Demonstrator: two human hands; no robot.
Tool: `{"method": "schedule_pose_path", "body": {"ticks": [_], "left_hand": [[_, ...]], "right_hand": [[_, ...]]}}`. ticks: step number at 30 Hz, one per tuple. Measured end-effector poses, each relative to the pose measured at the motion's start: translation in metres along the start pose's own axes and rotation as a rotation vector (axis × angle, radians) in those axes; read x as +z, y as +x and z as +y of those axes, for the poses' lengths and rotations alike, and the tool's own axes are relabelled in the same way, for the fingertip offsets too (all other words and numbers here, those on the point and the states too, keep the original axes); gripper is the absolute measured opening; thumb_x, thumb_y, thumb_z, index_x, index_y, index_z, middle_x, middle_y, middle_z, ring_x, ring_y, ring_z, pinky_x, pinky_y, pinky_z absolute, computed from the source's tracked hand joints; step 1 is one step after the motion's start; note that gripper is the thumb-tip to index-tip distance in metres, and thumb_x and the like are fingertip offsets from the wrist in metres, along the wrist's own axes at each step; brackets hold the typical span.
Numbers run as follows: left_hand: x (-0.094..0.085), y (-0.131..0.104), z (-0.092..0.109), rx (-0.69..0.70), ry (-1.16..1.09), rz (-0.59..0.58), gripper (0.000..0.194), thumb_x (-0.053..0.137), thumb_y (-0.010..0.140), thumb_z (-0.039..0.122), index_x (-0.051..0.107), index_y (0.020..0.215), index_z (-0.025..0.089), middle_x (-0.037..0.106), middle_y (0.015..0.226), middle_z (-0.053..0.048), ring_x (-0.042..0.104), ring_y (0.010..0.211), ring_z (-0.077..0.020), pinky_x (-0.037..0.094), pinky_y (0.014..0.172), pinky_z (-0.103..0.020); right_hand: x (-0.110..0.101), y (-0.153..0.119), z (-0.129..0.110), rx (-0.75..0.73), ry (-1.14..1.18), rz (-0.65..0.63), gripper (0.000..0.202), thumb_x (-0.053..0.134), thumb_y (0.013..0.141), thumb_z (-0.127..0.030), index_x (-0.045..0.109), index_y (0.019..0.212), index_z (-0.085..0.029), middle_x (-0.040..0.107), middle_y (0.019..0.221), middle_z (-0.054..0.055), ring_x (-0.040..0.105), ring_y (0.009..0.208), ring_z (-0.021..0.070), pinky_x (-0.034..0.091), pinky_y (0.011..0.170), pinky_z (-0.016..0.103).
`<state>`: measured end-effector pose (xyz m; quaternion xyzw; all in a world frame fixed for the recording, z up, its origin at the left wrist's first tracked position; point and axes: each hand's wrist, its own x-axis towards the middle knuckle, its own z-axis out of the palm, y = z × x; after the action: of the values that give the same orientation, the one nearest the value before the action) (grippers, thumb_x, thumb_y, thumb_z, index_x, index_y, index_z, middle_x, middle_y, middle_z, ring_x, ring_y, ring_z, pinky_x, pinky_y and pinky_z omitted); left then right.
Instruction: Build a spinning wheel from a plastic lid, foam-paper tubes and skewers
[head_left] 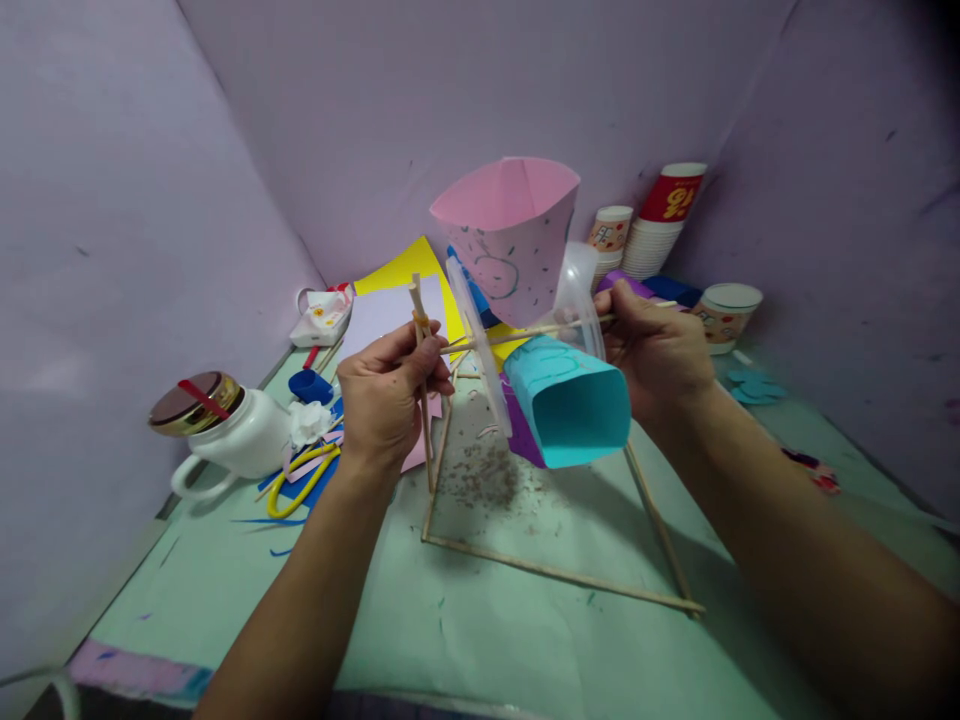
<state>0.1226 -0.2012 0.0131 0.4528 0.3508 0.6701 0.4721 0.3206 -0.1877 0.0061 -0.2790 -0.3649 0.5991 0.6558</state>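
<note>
Between my hands is a wheel-like piece with two clear plastic discs [491, 385] on a thin wooden stick [525, 333]. Paper cups sit around it: a pink one [502, 265] on top, a light blue one [570, 385] facing me, and a purple one [520, 425] partly hidden. My left hand [379, 405] is closed on an upright pair of wooden sticks [429, 450], bound near the top with a rubber band, where the thin stick's left end meets them. My right hand [656, 355] pinches the thin stick near its right end. A wooden stick frame [555, 574] lies below.
A white mug [247, 435] with a gold-rimmed lid [196, 402] stands left, beside yellow tubing [300, 490] and blue paper scraps. Yellow paper [401, 265] lies behind. Stacked paper cups [652, 250] and a single cup [727, 315] stand at back right. Purple walls enclose the table [480, 640].
</note>
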Motion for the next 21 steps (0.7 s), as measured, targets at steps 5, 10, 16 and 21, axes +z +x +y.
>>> {"method": "schedule_pose_path", "body": {"ticks": [5, 10, 16, 21], "left_hand": [[0.0017, -0.0034, 0.001, 0.01, 0.012, 0.002, 0.012, 0.073, 0.053, 0.017, 0.069, 0.064, 0.013, 0.059, 0.051, 0.002, 0.049, 0.039, -0.0062, 0.042, 0.034, -0.018], [-0.0023, -0.0053, -0.0005, 0.022, 0.025, -0.005, 0.014, 0.074, 0.055, 0.019, 0.069, 0.067, 0.014, 0.061, 0.057, 0.001, 0.053, 0.044, -0.0079, 0.046, 0.036, -0.019], [-0.0069, -0.0038, -0.0017, 0.033, 0.022, -0.015, 0.017, 0.076, 0.056, 0.021, 0.07, 0.07, 0.015, 0.064, 0.067, -0.001, 0.057, 0.047, -0.0085, 0.047, 0.036, -0.019], [-0.006, -0.0017, -0.0027, 0.036, 0.003, 0.008, 0.016, 0.074, 0.055, 0.019, 0.07, 0.07, 0.014, 0.064, 0.066, -0.001, 0.058, 0.049, -0.0089, 0.048, 0.036, -0.017]], "right_hand": [[0.0035, -0.0012, -0.0014, 0.044, 0.023, 0.029, 0.048, 0.026, 0.095, -0.021, 0.055, 0.058, -0.016, 0.07, 0.062, 0.006, 0.066, 0.052, 0.0131, 0.055, 0.054, 0.025], [0.0017, -0.0003, 0.0, 0.051, 0.027, 0.006, 0.045, 0.03, 0.094, -0.023, 0.054, 0.058, -0.016, 0.069, 0.061, 0.004, 0.066, 0.052, 0.0133, 0.055, 0.053, 0.024], [-0.0032, 0.0013, 0.0015, 0.024, 0.025, -0.039, 0.036, 0.042, 0.091, -0.029, 0.056, 0.06, -0.017, 0.068, 0.059, 0.002, 0.067, 0.054, 0.0139, 0.055, 0.056, 0.025], [-0.0027, 0.001, 0.0007, 0.024, 0.042, -0.014, 0.039, 0.037, 0.092, -0.025, 0.056, 0.059, -0.017, 0.065, 0.054, 0.001, 0.066, 0.052, 0.014, 0.056, 0.055, 0.026]]}}
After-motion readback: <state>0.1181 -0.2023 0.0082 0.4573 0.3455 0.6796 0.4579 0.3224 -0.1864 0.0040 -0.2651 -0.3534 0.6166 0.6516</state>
